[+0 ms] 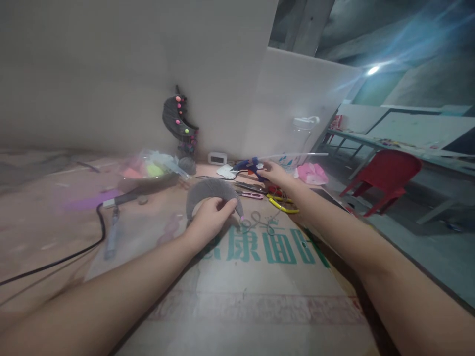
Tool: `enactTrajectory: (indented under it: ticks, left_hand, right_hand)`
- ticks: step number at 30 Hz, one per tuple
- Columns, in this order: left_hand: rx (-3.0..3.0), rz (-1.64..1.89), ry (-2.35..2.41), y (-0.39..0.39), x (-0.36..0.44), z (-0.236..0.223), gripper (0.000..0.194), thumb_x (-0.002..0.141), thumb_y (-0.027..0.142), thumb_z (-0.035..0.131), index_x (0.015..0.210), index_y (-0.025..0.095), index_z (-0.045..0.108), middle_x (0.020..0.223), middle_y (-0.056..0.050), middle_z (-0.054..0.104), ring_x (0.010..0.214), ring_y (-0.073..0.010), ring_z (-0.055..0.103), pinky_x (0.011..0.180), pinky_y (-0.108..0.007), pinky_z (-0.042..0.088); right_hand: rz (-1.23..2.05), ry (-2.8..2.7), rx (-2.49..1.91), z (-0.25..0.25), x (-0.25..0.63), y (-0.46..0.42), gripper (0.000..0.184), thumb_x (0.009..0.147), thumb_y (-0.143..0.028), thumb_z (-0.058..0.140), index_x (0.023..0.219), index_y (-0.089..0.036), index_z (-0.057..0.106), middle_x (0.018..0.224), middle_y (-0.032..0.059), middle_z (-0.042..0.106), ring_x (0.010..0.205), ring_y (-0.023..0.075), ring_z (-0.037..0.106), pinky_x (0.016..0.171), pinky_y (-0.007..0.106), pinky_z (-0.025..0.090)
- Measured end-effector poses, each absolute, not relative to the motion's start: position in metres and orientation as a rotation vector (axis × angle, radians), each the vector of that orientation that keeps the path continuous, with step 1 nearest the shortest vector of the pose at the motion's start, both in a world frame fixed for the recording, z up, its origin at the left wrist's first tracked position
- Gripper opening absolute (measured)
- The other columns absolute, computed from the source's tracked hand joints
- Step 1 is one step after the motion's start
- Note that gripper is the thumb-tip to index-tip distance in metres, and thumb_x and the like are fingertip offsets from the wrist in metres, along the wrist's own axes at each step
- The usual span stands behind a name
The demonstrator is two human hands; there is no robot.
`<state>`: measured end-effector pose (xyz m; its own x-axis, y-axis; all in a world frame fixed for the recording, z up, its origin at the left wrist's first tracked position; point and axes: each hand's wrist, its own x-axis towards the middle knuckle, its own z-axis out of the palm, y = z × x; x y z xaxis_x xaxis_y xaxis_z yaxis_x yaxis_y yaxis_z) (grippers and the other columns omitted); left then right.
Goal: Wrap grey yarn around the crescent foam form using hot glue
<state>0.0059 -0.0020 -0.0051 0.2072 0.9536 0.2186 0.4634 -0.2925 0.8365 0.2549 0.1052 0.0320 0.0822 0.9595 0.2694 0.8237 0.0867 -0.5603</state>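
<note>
"Bare forearms point(141, 277) lie closest in the head view, over a printed sheet point(241, 321)."
"And the left hand point(211, 217)?"
"Pinching a grey crescent point(210, 188) at the centre, near its four-o'clock tip."
"And the right hand point(277, 175)?"
"Gripping a blue glue gun point(245, 164), two o'clock from the crescent (a pale stick point(297, 155) pokes out behind)."
"Farther off?"
"A bowl point(148, 184) at ten o'clock; a beaded crescent point(171, 116) at eleven, against the wall point(111, 74)."

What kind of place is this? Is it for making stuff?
Probably a craft room or small workshop. You can see a blue glue gun, a grey crescent held in the left hand, and a darker crescent decorated with colourful little balls.
</note>
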Motion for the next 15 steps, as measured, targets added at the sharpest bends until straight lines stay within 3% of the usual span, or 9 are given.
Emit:
enactTrajectory:
  ticks: [5,15]
  left_hand:
    - [1.862,1.010,1.333,-0.001,0.006,-0.005,0.049,0.082,0.060,0.048,0.056,0.019,0.053,0.054,-0.001,0.057,0.057,-0.0164,0.054,0.055,-0.027,0.032]
    - [1.863,1.028,1.294,0.000,0.005,-0.008,0.049,0.083,0.060,0.048,0.057,0.019,0.056,0.057,-0.002,0.062,0.060,-0.0177,0.057,0.056,-0.026,0.034]
  right_hand:
    - [0.271,-1.811,-1.880,0.016,0.245,0.127,0.049,0.075,-0.034,0.073,0.118,-0.013,0.064,0.109,0.0125,0.071,0.100,0.0253,0.067,0.091,0.033,0.049]
    - [0.149,-1.763,-1.875,0.027,0.246,0.111,0.048,0.083,-0.025,0.063,0.128,-0.009,0.056,0.128,0.0167,0.063,0.117,0.0263,0.060,0.101,0.034,0.043]
